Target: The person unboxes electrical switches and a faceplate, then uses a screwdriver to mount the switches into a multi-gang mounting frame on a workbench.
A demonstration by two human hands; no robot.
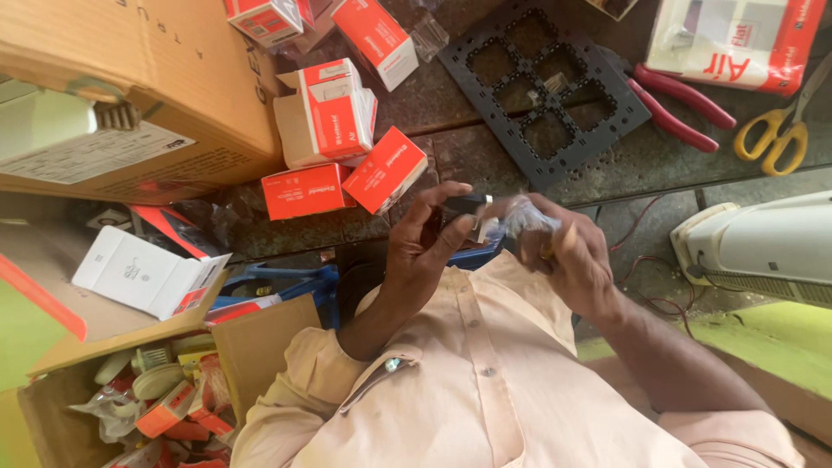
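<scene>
My left hand [419,251] is raised in front of my chest and holds a small black part with a metal end [465,206] between thumb and fingers. My right hand [568,258] is right beside it, fingers closed on a crumpled clear plastic wrapper [523,217] that touches the black part. Both hands meet above the edge of a dark stone counter [451,147]. My pale pink shirt [485,381] fills the lower middle of the view.
Several small red and white boxes [334,117] lie on the counter beside a large cardboard box [139,78]. A black grid plate [542,87], red-handled pliers [676,104] and yellow scissors [776,134] lie further back. A white appliance [763,247] is at right, an open carton of parts [165,390] at lower left.
</scene>
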